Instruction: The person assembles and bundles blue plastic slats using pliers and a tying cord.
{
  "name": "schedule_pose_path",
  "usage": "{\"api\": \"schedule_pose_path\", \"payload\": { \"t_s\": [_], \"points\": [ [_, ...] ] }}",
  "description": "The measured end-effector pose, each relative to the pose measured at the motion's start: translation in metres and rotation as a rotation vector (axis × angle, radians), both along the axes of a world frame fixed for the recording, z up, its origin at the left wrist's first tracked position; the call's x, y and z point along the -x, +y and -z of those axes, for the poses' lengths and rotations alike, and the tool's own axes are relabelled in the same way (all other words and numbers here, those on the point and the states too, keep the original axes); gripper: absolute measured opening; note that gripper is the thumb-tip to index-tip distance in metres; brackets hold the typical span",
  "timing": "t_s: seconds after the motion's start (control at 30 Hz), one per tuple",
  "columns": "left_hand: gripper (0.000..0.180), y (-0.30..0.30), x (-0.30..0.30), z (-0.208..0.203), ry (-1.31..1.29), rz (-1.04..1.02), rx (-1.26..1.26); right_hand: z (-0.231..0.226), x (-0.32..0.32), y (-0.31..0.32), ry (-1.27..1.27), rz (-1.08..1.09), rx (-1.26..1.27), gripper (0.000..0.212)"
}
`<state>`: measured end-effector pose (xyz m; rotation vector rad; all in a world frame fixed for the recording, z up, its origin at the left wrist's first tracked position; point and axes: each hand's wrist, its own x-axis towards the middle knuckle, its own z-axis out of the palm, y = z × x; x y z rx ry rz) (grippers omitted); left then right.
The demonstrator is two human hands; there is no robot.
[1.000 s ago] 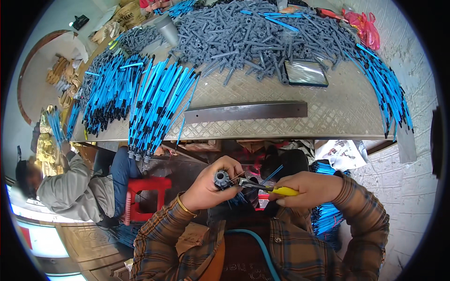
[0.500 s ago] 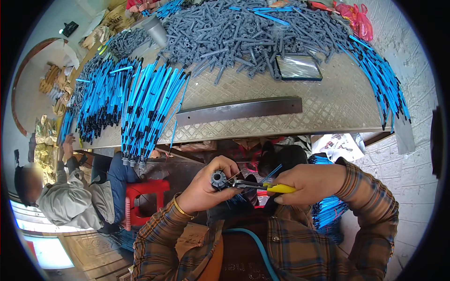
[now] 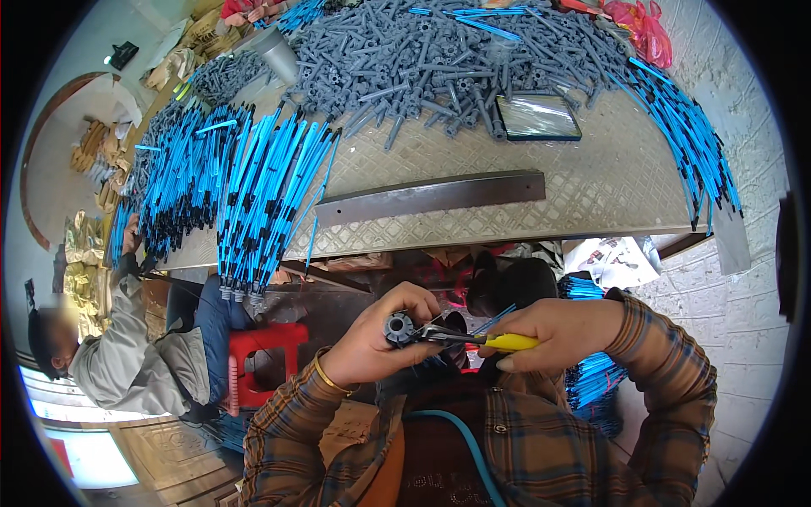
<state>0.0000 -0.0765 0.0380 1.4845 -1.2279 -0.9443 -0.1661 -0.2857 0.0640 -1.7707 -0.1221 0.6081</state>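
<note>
From the head camera I see my left hand (image 3: 376,342) closed around a short grey plastic plug (image 3: 398,326), fingers wrapped about its body so that its ribbed open end faces up and to the right. My right hand (image 3: 557,334) is clenched on the yellow handles of a pair of pliers (image 3: 473,338), whose metal nose reaches across to touch the plug's mouth; whether the nose is pinching anything there I cannot tell, as it is too small to make out. A few thin blue rods (image 3: 494,319) poke up between the hands, just behind the pliers. Both hands sit low, in front of my plaid shirt and below the edge of the metal-topped bench (image 3: 591,182). I judge the step in hand to be working the plug's end with the pliers, and the next move calls for a steady left grip and fine aim of the nose into the opening. On the bench lie a heap of grey plugs (image 3: 439,59), fanned bundles of blue rods (image 3: 253,186), a long metal strip (image 3: 431,196) and a small dark tray (image 3: 537,117). A seated person (image 3: 127,355) works at far left.
</note>
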Motion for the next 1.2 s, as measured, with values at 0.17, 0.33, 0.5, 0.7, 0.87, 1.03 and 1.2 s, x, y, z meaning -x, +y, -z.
{"api": "schedule_pose_path", "payload": {
  "t_s": [0.17,0.33,0.5,0.7,0.87,1.03,1.2],
  "points": [
    [0.039,0.004,-0.002,0.003,-0.017,0.020,0.017,0.014,0.001,0.000,-0.108,0.007,-0.054,0.031],
    [0.038,0.008,-0.001,-0.001,0.077,-0.011,-0.102,0.021,0.000,0.003,-0.216,0.006,0.001,0.031],
    [0.038,0.009,0.001,-0.003,0.027,-0.015,-0.089,0.038,0.010,0.008,-0.075,0.005,-0.062,0.033],
    [0.043,0.007,-0.006,-0.004,0.073,0.034,-0.135,0.040,0.014,0.013,0.365,0.027,-0.396,0.036],
    [0.047,-0.002,-0.009,-0.007,0.036,0.148,-0.070,0.072,0.026,0.020,0.608,-0.024,-0.901,0.037],
    [0.047,-0.008,-0.008,-0.007,0.133,0.246,-0.100,0.127,0.047,0.060,0.568,-0.072,-1.461,0.037],
    [0.047,0.000,-0.016,0.001,0.125,0.168,-0.115,0.043,0.030,0.028,0.323,0.101,-0.656,0.041]
  ]
}}
